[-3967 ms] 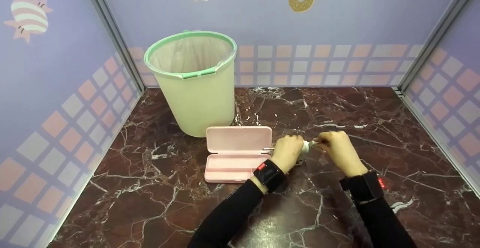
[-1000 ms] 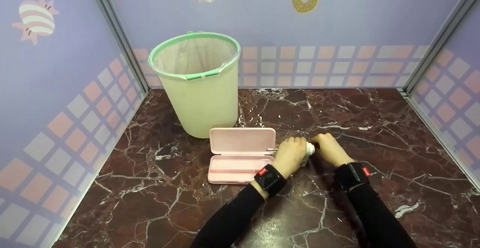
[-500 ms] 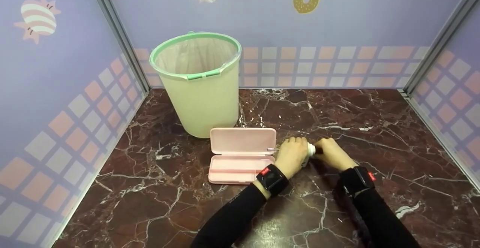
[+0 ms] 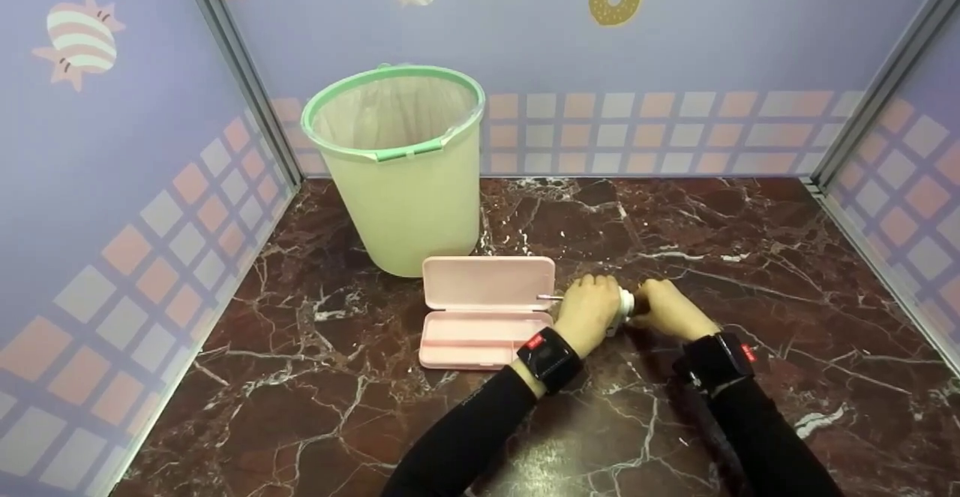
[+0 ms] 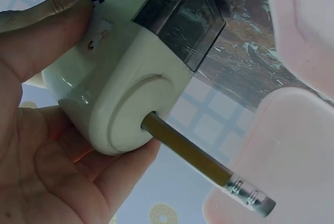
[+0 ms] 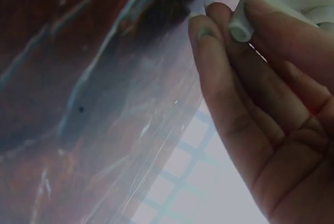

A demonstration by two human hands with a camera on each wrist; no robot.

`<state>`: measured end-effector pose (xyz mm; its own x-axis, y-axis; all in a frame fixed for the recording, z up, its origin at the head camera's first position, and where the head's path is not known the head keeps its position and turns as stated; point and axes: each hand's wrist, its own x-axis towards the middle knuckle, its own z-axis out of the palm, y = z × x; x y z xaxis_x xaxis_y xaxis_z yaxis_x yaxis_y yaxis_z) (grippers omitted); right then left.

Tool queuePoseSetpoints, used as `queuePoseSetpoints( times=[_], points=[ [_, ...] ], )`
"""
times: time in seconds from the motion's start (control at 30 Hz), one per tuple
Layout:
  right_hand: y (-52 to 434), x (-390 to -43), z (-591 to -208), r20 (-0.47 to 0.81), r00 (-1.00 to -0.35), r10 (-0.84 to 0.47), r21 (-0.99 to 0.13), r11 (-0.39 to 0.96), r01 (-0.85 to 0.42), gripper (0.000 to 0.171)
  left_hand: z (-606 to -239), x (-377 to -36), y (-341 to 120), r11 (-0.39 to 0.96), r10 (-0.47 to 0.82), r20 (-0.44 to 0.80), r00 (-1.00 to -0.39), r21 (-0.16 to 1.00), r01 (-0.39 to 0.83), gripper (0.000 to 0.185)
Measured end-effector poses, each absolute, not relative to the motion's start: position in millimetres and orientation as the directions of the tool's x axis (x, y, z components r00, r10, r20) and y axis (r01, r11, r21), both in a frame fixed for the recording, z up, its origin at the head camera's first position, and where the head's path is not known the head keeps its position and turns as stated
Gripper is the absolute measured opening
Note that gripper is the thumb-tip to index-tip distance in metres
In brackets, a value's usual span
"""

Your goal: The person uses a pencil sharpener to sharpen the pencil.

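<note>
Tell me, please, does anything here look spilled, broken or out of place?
Nothing stands out. The left hand grips a sharpener with a pencil in it, the right hand pinches its crank, and the pink case lies open by the bin.

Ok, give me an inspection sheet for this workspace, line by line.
Surface: dark red marble-patterned table, white veins.
Job's things: cream pencil sharpener with a pencil pushed into its front hole, eraser end sticking out; open pink pencil case beside it.
Clutter: green bin with a liner, behind the case.
Grippers: left hand grips the sharpener body; right hand pinches its white crank handle.
Cables: nothing seen.
Surroundings: lilac walls with checks, doughnut and bee pictures; dark wristbands on both arms.
</note>
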<state>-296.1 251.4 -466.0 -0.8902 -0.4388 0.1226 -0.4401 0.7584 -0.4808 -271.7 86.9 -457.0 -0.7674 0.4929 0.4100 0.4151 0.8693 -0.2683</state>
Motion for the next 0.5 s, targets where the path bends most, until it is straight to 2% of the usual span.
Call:
queuePoseSetpoints(
  times=[0.33, 0.5],
  points=[
    [250.7, -286.1, -465.3, 0.119, -0.874, -0.471, -0.52, 0.72, -0.459, 0.016, -452.3, -272.3, 92.9, 0.9, 0.431, 0.315, -0.845, -0.217, 0.378, 0.015],
    [252.4, -278.6, -457.9, 0.125, -0.856, -0.501, -0.509, 0.708, -0.489, 0.014, -451.7, -272.8, 94.3, 0.901, 0.429, 0.323, -0.844, -0.213, 0.377, 0.017]
  ],
)
